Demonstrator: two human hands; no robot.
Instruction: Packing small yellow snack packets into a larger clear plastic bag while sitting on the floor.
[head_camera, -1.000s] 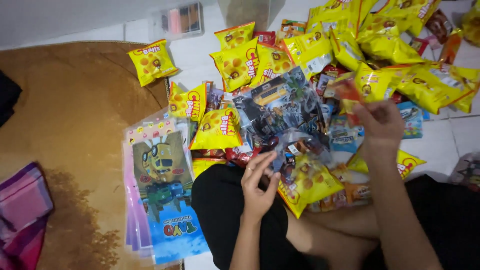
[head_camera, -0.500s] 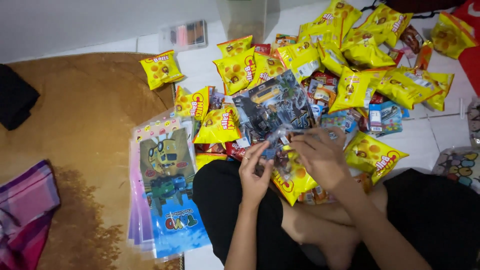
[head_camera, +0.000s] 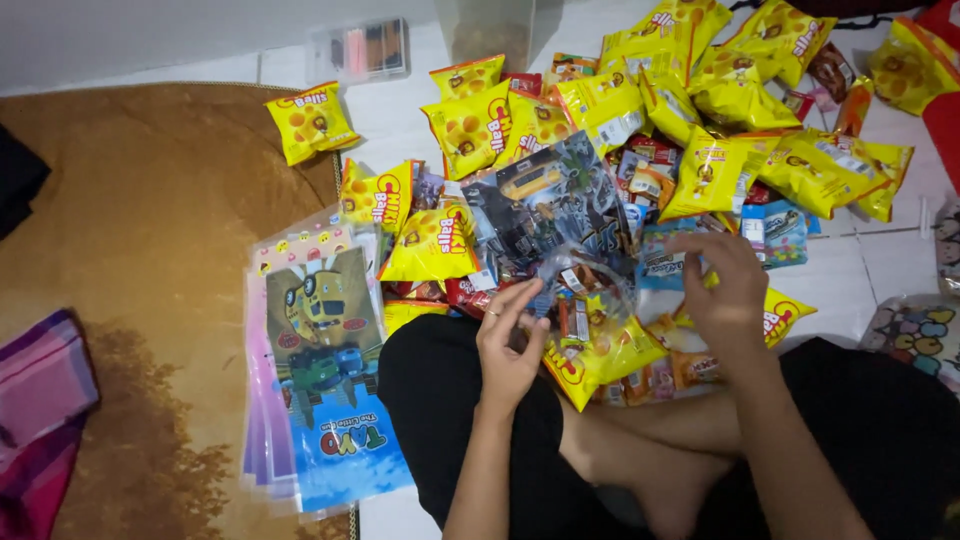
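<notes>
The left hand (head_camera: 508, 350) pinched the near edge of a clear plastic bag (head_camera: 585, 290) between thumb and fingers, over the person's lap. The bag stretched away from this grip, up and to the right, already holding small snacks. The right hand (head_camera: 728, 285) hovered just beyond it with fingers loosely curled, holding nothing, above a blue packet (head_camera: 662, 262) in the pile.

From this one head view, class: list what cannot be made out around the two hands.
- Clear bag: contents blurred behind glossy plastic.
- Right hand: fingertips curl under, so any small item held is hidden.
- Left hand: pinches the bag's edge, covering it.
- Clear box by the wall: too small to read its contents.
</notes>
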